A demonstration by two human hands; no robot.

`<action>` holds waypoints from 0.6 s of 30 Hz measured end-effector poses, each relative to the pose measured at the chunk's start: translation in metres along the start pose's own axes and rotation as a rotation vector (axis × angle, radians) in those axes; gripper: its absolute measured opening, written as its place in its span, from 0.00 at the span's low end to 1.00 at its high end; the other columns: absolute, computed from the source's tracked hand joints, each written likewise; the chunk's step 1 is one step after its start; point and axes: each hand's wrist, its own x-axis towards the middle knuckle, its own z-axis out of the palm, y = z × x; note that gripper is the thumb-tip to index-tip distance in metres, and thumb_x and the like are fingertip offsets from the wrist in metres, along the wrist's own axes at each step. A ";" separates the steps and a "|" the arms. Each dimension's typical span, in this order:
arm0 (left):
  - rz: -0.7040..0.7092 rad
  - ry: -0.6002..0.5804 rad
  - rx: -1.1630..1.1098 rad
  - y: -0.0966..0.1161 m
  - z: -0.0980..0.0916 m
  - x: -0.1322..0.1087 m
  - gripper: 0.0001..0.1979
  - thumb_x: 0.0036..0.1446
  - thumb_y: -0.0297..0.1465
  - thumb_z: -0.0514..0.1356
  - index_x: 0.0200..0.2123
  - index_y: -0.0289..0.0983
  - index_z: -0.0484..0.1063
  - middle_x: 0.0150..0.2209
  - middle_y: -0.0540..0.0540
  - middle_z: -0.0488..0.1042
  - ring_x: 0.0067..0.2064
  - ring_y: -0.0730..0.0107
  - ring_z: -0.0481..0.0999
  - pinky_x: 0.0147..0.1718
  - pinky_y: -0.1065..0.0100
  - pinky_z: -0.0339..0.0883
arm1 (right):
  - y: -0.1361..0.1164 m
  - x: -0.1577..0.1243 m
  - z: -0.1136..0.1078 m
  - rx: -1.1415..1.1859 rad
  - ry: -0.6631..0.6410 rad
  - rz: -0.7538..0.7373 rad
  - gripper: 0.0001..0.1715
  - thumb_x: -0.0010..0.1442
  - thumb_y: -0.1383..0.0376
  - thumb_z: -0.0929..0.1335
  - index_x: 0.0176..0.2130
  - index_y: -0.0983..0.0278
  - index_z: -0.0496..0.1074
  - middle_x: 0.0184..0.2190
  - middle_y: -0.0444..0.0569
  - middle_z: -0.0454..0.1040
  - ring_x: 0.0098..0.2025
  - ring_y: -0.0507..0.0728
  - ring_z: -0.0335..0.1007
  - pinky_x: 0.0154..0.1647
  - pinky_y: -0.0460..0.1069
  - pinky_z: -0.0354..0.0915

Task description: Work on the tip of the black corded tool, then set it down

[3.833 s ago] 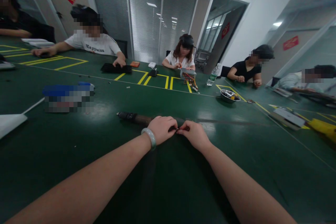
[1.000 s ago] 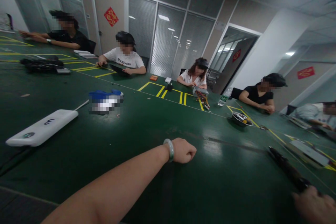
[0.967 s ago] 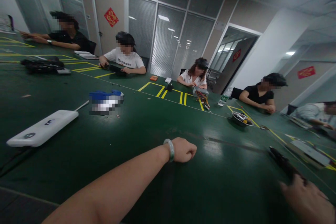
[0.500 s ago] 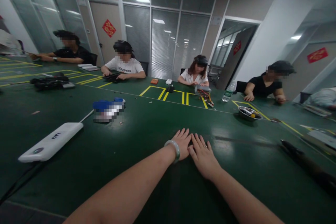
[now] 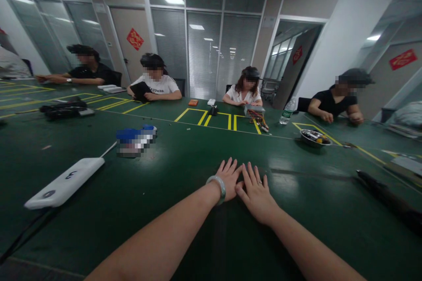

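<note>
My left hand (image 5: pixel 230 177) lies flat on the green table (image 5: pixel 184 202), fingers spread, with a pale green bangle (image 5: pixel 216 186) on its wrist. My right hand (image 5: pixel 256 192) rests flat beside it, fingers spread, thumb touching the left hand. Neither hand holds anything. A long dark tool (image 5: pixel 387 198) lies on the table far to the right, well away from both hands.
A white power bank (image 5: pixel 64 182) with a cable lies at the left. A blue and white item (image 5: pixel 134 139) sits beyond it. A metal bowl (image 5: pixel 314 137), a water bottle (image 5: pixel 287 111) and a wired metal box (image 5: pixel 254 110) stand farther off. Several people sit along the far side.
My right hand let go of the dark tool at the right and came back beside the left. My left fist opened flat. Since half a second ago the hands have hardly moved.
</note>
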 end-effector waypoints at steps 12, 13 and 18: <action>-0.021 -0.017 -0.055 0.003 -0.003 0.001 0.32 0.63 0.50 0.36 0.66 0.41 0.43 0.67 0.44 0.38 0.67 0.55 0.36 0.62 0.48 0.35 | 0.031 0.008 -0.002 0.078 -0.034 0.016 0.40 0.64 0.45 0.49 0.67 0.60 0.36 0.67 0.46 0.38 0.67 0.59 0.30 0.65 0.59 0.34; -0.021 -0.017 -0.062 0.003 -0.004 0.001 0.33 0.63 0.50 0.36 0.66 0.41 0.44 0.67 0.45 0.38 0.67 0.55 0.37 0.62 0.48 0.35 | 0.042 0.010 -0.002 0.069 -0.030 0.070 0.41 0.63 0.44 0.49 0.67 0.61 0.38 0.67 0.48 0.39 0.67 0.59 0.31 0.65 0.59 0.34; 0.002 -0.066 -0.108 -0.001 -0.008 0.000 0.34 0.61 0.53 0.35 0.66 0.43 0.43 0.68 0.46 0.38 0.67 0.55 0.36 0.62 0.47 0.35 | 0.112 0.019 -0.004 0.001 0.090 0.420 0.43 0.62 0.42 0.48 0.67 0.63 0.40 0.67 0.54 0.36 0.67 0.64 0.26 0.63 0.64 0.36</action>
